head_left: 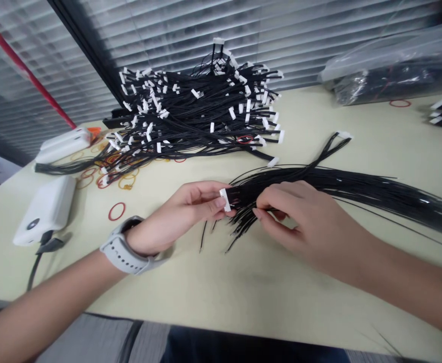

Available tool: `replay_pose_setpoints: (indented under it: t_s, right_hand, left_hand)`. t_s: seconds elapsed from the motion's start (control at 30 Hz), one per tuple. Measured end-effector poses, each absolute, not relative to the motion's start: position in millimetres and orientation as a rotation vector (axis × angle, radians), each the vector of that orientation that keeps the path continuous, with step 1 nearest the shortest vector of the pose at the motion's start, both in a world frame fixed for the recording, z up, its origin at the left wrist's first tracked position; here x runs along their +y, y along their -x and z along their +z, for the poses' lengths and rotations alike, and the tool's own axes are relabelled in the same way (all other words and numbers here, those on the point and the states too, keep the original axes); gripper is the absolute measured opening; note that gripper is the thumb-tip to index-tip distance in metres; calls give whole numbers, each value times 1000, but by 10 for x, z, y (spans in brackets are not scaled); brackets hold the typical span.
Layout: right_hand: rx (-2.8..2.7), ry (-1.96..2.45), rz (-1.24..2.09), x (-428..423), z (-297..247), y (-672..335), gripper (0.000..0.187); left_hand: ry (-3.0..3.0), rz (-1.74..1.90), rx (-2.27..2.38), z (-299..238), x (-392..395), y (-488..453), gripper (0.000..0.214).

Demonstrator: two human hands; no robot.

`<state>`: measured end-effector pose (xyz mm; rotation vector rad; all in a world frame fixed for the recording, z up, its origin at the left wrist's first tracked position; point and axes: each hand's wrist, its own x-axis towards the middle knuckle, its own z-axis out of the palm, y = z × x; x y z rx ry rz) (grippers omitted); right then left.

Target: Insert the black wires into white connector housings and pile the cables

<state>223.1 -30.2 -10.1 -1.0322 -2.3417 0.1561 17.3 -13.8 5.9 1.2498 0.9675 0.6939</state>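
We're looking down on a long, pale cream worktop (190, 297) pushed up against a window with slatted blinds (190, 30), and a red rod (28, 70) slants across them at far left. Up top sits a big heap of black wire harnesses (194, 106) tipped with white connectors. Far right, a clear plastic bag (391, 65) of dark wires runs out of frame. On the left we've got a white power bank (45, 210) with a cable, a second power bank (62, 144) behind it, and red and orange rubber bands (116, 211) scattered around the heap.

Front and centre, a loose black wire bundle (357, 184) stretches off the right edge, its far end cut off. The left hand (179, 214), smartwatch (124, 247) on the wrist, has a narrow grip, pinching a white connector (225, 199) at the bundle's near end. The right hand (292, 217) closes narrowly on the strands just beside it, but its fingers hide the hold, so we can't tell how many wires it has. Between the hands and the near edge, there's open worktop to move in.
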Motion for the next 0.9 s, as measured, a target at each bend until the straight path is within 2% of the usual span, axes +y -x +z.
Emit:
replay_pose_setpoints:
  t_s: [0.6, 0.8, 0.9]
  right_hand:
    - [-2426, 972, 313, -276, -97, -2235, 19]
    - [-2478, 935, 268, -268, -111, -2201, 21]
    - [-2414, 936, 242, -247, -87, -2215, 17]
  left_hand:
    - [-1319, 614, 996, 113, -186, -202, 20]
    - [-1340, 608, 1018, 73, -199, -197, 17]
    - [-1292, 664, 980, 63, -182, -186, 25]
